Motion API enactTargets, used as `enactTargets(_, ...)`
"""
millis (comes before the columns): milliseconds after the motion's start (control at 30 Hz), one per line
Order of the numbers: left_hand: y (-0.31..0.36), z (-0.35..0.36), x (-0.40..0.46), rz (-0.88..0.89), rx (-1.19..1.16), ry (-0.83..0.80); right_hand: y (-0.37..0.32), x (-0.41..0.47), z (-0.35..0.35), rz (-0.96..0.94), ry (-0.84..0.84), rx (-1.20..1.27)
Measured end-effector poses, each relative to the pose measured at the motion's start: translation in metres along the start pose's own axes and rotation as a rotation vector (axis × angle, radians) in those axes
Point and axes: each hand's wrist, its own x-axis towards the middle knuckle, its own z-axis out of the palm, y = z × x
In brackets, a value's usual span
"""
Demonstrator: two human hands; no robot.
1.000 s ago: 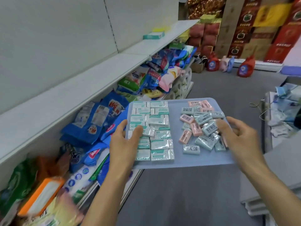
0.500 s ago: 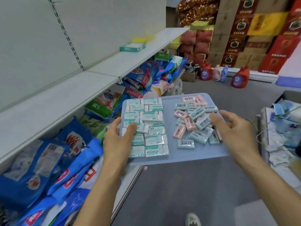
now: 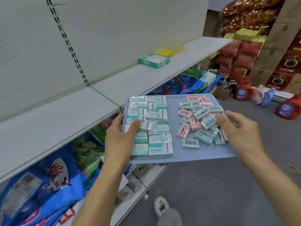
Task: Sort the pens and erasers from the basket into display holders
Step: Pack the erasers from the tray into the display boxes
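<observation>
I carry a flat blue tray [image 3: 176, 156] level in front of me with both hands. Its left half holds neat rows of white-and-teal wrapped erasers [image 3: 154, 126]. A loose heap of pale blue and pink erasers [image 3: 199, 121] lies on its right half. My left hand [image 3: 121, 136] grips the tray's left edge, thumb on top over the wrapped erasers. My right hand [image 3: 237, 128] grips the right edge, thumb resting by the loose heap. A teal-and-white open display box [image 3: 154, 60] sits on the white shelf [image 3: 65, 115] ahead. No pens show.
Below the shelf, blue and green bagged goods [image 3: 53, 181] fill the lower level. Red detergent bottles [image 3: 287, 107] and stacked cartons [image 3: 286, 62] stand at the far end of the grey floor. A yellow patch [image 3: 167, 50] lies behind the box. My shoe [image 3: 161, 205] shows below.
I have walked along the aisle with the tray; the shelf and the teal box are closer and more central. Both hands keep the same hold on the tray.
</observation>
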Motion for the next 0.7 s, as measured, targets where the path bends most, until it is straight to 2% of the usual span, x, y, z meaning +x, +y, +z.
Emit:
enactTargets(267,0.010,0.014,0.155,0.007,0.023,0.181,0.001,0.166,0.100,-0.045,-0.109,-0.018)
enactTargets(433,0.004,0.015,0.238,-0.058,0.068,0.276,0.002,0.248,0.165,-0.063,-0.188,-0.073)
enactTargets(600,-0.011,0.016,0.283,-0.120,0.090,0.365,0.014,0.304,0.222,-0.030,-0.298,-0.153)
enactTargets(700,-0.018,0.018,0.300,-0.146,0.185,0.430,0.019,0.331,0.257,-0.044,-0.415,-0.191)
